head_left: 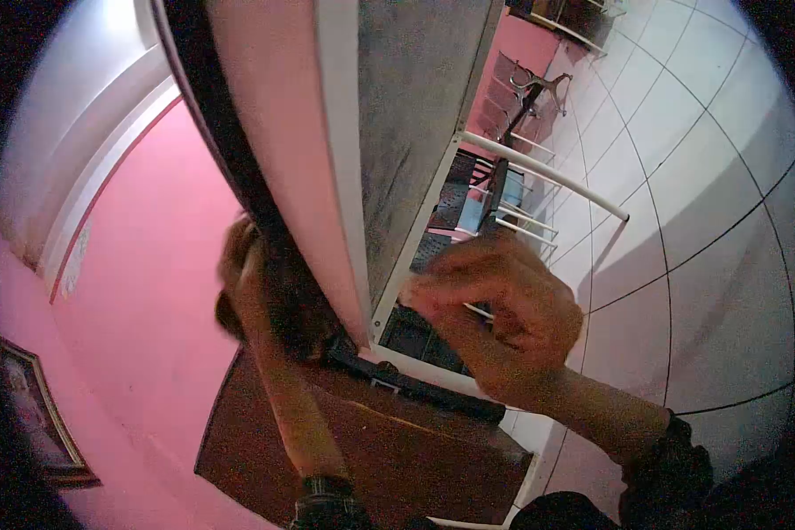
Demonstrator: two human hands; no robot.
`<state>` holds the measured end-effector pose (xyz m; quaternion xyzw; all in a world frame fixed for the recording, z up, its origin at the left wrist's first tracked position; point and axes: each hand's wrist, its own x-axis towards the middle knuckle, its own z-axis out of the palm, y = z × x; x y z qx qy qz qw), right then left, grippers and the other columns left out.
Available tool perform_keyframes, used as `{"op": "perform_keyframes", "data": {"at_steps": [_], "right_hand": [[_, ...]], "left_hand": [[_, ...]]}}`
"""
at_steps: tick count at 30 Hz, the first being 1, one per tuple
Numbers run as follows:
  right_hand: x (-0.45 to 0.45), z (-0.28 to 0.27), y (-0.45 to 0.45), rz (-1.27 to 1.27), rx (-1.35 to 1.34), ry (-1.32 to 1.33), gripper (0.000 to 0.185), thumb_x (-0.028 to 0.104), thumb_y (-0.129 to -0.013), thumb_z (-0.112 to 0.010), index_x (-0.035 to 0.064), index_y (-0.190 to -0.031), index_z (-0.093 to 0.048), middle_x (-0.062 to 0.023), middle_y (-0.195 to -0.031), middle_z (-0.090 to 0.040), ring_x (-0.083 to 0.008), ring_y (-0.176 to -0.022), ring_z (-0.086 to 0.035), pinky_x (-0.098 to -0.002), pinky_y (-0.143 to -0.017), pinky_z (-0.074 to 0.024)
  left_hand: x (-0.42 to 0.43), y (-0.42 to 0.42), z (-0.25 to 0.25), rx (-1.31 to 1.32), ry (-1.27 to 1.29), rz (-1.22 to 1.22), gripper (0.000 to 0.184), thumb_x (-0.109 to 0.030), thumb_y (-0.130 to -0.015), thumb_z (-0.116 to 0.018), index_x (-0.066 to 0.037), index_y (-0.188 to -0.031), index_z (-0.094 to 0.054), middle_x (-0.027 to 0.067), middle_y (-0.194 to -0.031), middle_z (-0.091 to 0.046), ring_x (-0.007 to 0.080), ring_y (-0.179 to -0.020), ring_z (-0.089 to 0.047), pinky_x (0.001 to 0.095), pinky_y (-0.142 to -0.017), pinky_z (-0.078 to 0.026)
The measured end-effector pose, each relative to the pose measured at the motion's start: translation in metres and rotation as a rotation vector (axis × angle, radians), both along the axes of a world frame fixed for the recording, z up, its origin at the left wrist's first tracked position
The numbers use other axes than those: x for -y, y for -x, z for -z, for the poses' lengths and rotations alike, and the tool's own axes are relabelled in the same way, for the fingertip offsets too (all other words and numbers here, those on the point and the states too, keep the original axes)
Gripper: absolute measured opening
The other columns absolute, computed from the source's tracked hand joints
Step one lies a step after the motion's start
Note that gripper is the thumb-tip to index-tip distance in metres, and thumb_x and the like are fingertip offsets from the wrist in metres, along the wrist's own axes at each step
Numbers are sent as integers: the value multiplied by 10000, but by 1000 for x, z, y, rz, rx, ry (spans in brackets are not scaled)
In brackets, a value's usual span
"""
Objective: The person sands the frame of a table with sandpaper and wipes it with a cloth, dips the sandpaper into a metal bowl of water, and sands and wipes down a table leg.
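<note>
Taking the grey panel (402, 132) as the landmark, a framed picture (49, 415) hangs far to its left, low on the pink wall (150, 238). Nearer to it, the left hand (243, 283) is bent at the dark strip (214, 106), which runs along the outer left of the panel; the fingers look curled in against the strip, but blur and shadow hide their tips, so how firmly they grip, or whether they do, I cannot tell. Between strip and panel lies a smooth pink band (278, 132). The whole piece stands out as long, flat and straight-edged, so I judge it stiff and rather awkward by its length, more bulky than delicate; the glossy band would probably be slippery under a palm. The better hold seems to be the white frame (418, 225) along the panel's right edge, narrow enough to wrap. Below the panel are a brown surface (265, 424) and a black bar (433, 393). Just right of the panel's lower end is the right hand (512, 309), its fingers bent toward the thumb in a near pinch; anything between the tips is too small to make out. Further right, a white leg (548, 173) juts over the tiled floor (724, 230).
</note>
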<state>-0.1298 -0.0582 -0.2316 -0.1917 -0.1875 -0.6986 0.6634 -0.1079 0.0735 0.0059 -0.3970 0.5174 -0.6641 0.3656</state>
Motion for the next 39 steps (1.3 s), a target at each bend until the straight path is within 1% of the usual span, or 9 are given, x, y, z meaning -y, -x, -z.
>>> {"op": "perform_keyframes", "data": {"at_steps": [1, 2, 5, 12, 18, 21, 27, 33, 39], "right_hand": [[2, -9, 0, 19, 32, -27, 122, -41, -747, -703, 18, -849, -674, -119, -860, -645, -182, -753, -622, -280, -659, -487], [3, -16, -2, 37, 62, -53, 123, -42, -740, -705, 21, -842, -677, -116, -851, -648, -182, -748, -622, -278, -653, -485], [2, -26, -1, 59, 118, -99, 132, -46, -727, -706, 20, -837, -679, -115, -850, -648, -181, -742, -620, -279, -638, -485], [-29, -27, -16, -32, 40, -104, 150, -44, -730, -705, 10, -863, -663, -128, -863, -638, -178, -754, -616, -274, -630, -487], [-20, -33, -10, -15, 132, -190, 149, -38, -730, -707, 30, -851, -657, -118, -862, -641, -201, -752, -630, -289, -665, -501], [-41, -27, -17, 9, 54, -97, 156, -45, -723, -705, 33, -850, -658, -114, -848, -647, -217, -745, -636, -307, -682, -505], [-29, -32, -10, 55, 43, -197, 165, -53, -705, -699, 41, -837, -666, -103, -815, -652, -215, -734, -633, -300, -675, -502], [-46, -27, -18, 6, -21, -82, 146, -45, -731, -693, 32, -853, -668, -109, -829, -645, -211, -731, -627, -296, -658, -497], [-19, -33, -7, 63, 87, -192, 138, -25, -737, -690, 44, -855, -668, -103, -829, -645, -205, -729, -631, -286, -650, -500]], "left_hand": [[22, -12, 1, -3, 1, 3, 261, -39, -917, -503, 35, -1166, -525, 166, -1151, -574, 307, -992, -581, 365, -879, -472], [6, -6, 33, -8, 3, 3, 260, -39, -917, -503, 35, -1166, -525, 166, -1151, -574, 307, -992, -581, 365, -878, -472], [34, -24, 54, -29, 12, 5, 260, -38, -917, -503, 35, -1165, -526, 165, -1150, -575, 305, -992, -581, 364, -878, -472], [28, -24, 59, -83, 33, -6, 258, -37, -916, -504, 36, -1162, -528, 164, -1147, -576, 301, -992, -581, 363, -878, -472], [24, -24, 61, -130, 57, -9, 257, -36, -915, -504, 36, -1160, -529, 162, -1144, -577, 298, -993, -581, 361, -877, -472], [26, -26, 61, -147, 65, -6, 256, -36, -914, -504, 36, -1159, -530, 162, -1143, -578, 296, -993, -581, 360, -877, -472], [21, -25, 62, -190, 99, -4, 255, -35, -913, -505, 36, -1157, -532, 160, -1140, -579, 293, -993, -580, 359, -876, -472], [23, -27, 59, -234, 115, 6, 254, -34, -912, -505, 36, -1155, -533, 159, -1138, -581, 290, -993, -580, 358, -876, -473], [24, -30, 56, -287, 147, 2, 253, -33, -911, -506, 36, -1153, -534, 158, -1135, -582, 286, -994, -580, 356, -875, -473]]}}
